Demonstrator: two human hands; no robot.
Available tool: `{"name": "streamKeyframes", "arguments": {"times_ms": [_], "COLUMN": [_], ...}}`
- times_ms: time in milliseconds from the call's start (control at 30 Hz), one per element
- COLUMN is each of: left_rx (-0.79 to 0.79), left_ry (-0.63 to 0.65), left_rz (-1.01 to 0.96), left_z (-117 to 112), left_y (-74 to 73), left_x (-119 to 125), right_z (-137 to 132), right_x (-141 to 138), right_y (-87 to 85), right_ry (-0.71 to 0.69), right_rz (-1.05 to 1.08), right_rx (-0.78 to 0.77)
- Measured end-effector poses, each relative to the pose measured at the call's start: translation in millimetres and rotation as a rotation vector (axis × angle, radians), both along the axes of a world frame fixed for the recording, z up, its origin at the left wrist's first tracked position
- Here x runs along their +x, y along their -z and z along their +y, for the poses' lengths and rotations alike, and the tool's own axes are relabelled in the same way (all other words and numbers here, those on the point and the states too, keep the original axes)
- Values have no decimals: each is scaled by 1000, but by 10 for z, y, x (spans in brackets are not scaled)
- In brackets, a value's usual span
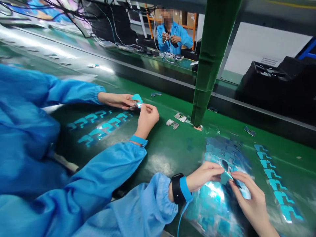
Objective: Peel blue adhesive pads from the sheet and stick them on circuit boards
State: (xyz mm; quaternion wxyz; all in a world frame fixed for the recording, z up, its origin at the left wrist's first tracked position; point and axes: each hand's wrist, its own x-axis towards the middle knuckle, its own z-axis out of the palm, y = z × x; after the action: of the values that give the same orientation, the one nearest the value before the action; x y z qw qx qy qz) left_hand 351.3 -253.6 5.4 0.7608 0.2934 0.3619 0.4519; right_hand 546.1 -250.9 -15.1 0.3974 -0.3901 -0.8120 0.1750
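My left hand [206, 173], with a black watch and a blue wrist strap at its wrist, pinches a small teal film piece [225, 177]. A dark part shows at its upper edge, too small to make out. My right hand [249, 194] has thumb and forefinger closed on the other edge of the film, close to the left fingertips. Below both hands lies a shiny plastic sheet [214, 210] with many teal and dark blue pieces on it. To the right, a strip of teal film cutouts [274, 177] rests on the green bench.
Beside me on the left, a co-worker's hands [145, 115] hold a teal piece over more film strips [106, 128]. Small metal plates [172, 123] lie by a green post [209, 62]. Across the bench sits another person [172, 36] in blue. A blue cord [181, 219] hangs from my wrist strap.
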Motion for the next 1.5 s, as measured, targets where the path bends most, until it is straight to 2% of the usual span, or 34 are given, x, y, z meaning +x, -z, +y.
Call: {"name": "streamKeyframes", "arguments": {"times_ms": [300, 533, 667, 867, 1000, 1067, 1167, 1300, 1367, 1500], "left_rx": [82, 86, 74, 177, 187, 170, 122, 39, 25, 22], "left_ry": [4, 31, 56, 60, 54, 50, 33, 29, 35, 70], "left_rz": [80, 119, 119, 236, 237, 229, 222, 186, 183, 115], "left_z": [9, 10, -3, -15, 5, 7, -22, -23, -8, -16], "left_y": [6, 79, 86, 57, 9, -10, -20, 48, 83, 35], "left_x": [-11, 1, 38, 28, 11, 7, -2, -31, -46, -51], "right_z": [-29, -60, -20, 53, 64, 54, 8, -8, 0, -18], "right_x": [38, 11, -14, 9, 18, 17, 11, -22, -46, -80], "right_y": [57, -55, -59, -20, 10, -8, -108, -228, -247, -286], "right_ry": [-53, -68, -53, -104, -119, -101, -95, -108, -69, -47], "right_rz": [-53, -16, -27, -44, -31, -26, -4, 118, 142, 147], "right_rx": [55, 90, 116, 195, 238, 175, -25, -256, -296, -227]}}
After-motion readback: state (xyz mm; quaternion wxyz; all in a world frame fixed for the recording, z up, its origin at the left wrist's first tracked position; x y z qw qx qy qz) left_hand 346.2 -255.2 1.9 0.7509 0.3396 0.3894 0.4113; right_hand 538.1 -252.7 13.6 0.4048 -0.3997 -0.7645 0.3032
